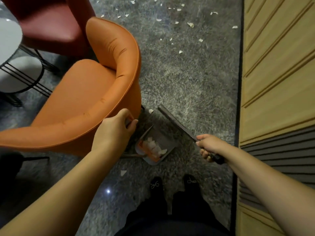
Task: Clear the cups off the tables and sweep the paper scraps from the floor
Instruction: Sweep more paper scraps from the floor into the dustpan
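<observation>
An orange chair [88, 99] stands at left. The left hand [117, 128] grips a dustpan handle beside it. The dustpan [156, 147] below holds paper scraps [154, 146]. The right hand [208, 146] grips a broom handle [177, 124]. More scraps [190, 25] litter the grey floor [187, 82] ahead.

Dustpan [163, 143]: grey, tray-shaped, seen on the grey speckled floor just beside the base of an orange armchair. A heap of white paper scraps [154, 146] is held inside it, over an orange patch on its inner face. Its upright handle [146, 132] is blurred.

Broom [177, 124]: dark, long, held tilted; its far end lies near the dustpan's open side.

One scrap [151, 111] is noted just beyond the broom's tip, another [123, 172] on the near side of the dustpan. Many more scraps [180, 23] are scattered on the floor farther off, well apart from the dustpan.
</observation>
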`<state>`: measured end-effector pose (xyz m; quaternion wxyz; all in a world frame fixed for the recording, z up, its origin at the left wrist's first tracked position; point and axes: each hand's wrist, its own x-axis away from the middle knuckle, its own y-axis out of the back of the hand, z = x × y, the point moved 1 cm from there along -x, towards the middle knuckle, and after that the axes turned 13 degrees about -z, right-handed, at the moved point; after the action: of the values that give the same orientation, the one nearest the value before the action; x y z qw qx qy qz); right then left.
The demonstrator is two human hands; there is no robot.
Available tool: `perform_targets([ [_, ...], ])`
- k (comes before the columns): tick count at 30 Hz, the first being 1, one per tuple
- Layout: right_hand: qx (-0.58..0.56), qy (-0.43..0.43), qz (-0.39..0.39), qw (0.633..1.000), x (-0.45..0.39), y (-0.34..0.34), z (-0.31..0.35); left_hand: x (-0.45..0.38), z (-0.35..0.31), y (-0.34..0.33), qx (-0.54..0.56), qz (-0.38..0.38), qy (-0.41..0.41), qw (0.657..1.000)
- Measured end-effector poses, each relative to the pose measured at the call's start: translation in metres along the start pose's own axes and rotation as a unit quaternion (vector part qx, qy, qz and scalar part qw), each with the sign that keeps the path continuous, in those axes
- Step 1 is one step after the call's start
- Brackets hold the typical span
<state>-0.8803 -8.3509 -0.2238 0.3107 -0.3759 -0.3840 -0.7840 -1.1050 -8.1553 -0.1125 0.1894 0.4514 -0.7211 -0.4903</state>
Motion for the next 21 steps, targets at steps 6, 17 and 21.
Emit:
perform_targets([
  [6, 0.071, 0.038, 0.029, 0.996, -0.056, -0.002, 0.055, 0.016, 0.007, -0.001, -0.003, -0.038, 0.106, 0.994],
  [17, 0.302, 0.168, 0.075, 0.935, -0.124, -0.012, 0.119, 0.048, -0.023, -0.009, -0.036, -0.090, 0.236, 0.967],
  [21, 0.373, 0.130, 0.079, 0.915, -0.139, -0.023, 0.114, 0.057, -0.027, -0.010, -0.047, -0.104, 0.255, 0.960],
])
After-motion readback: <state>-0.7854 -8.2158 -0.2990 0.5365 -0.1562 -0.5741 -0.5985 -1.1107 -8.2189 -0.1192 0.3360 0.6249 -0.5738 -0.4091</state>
